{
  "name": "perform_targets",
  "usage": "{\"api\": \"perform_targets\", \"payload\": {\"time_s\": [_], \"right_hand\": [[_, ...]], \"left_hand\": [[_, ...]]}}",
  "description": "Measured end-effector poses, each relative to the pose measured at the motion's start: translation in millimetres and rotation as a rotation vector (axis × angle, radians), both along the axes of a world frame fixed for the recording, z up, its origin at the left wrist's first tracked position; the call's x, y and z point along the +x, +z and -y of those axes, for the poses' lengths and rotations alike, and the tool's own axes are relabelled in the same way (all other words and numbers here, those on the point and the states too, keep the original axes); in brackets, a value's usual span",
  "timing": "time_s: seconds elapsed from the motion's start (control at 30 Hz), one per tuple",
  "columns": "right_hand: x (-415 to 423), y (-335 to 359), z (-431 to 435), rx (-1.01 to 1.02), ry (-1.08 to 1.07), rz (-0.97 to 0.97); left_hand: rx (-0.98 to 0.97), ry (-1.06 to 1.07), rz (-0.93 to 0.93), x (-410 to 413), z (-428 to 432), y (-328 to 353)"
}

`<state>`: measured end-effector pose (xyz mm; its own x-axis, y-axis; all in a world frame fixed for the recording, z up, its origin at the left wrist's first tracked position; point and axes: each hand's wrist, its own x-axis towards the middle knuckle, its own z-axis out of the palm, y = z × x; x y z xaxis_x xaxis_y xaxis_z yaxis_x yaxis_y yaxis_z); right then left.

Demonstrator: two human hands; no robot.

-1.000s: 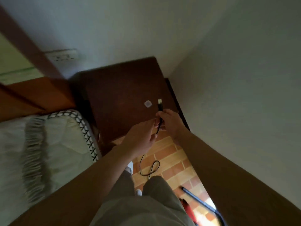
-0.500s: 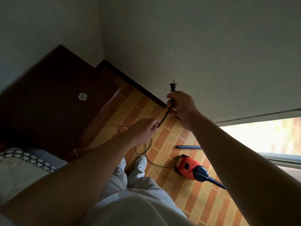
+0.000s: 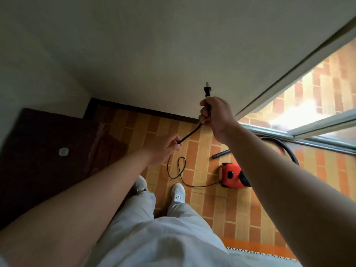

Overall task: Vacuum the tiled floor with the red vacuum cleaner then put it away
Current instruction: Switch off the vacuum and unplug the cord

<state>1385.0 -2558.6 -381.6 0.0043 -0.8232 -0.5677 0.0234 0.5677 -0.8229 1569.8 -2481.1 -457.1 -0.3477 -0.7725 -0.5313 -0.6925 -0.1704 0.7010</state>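
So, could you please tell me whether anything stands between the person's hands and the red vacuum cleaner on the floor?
Nothing solid that I can see. Only the black cord, held by the left hand and right hand, loops on the tiles between the shoes and the red vacuum cleaner.

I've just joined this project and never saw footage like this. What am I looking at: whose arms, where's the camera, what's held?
No machine here: the arms belong to a person wearing a wide-angle camera on the head, looking down past their own trousers and white shoes. The right hand grips a black cord just below its plug, which points up; the left hand pinches the same cord lower down. From there the cord hangs in a loop and runs across the tiled floor to the red vacuum cleaner. A dark tube lies on the floor near it, and a dark wooden cabinet stands at the left.
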Motion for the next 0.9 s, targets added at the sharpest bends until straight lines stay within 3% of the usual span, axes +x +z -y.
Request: {"api": "perform_targets", "payload": {"time_s": [0.33, 0.53, 0.73, 0.9], "right_hand": [[-88.8, -15.4, -6.0, 0.043, -0.473, -0.065], [-95.6, 9.3, -3.2, 0.039, -0.716, -0.150], [-89.2, 9.6, -24.6, 0.061, -0.899, -0.224], [-84.8, -11.9, -61.9, 0.136, -1.055, -0.092]], "left_hand": [[-0.029, -0.513, 0.137, -65.2, 69.5, -32.6], [0.043, -0.750, 0.139, -54.6, 115.1, -55.6], [0.066, -1.153, 0.308, -37.6, 140.0, -91.0], [0.338, -1.010, 0.341, -31.5, 113.3, -117.0]]}}
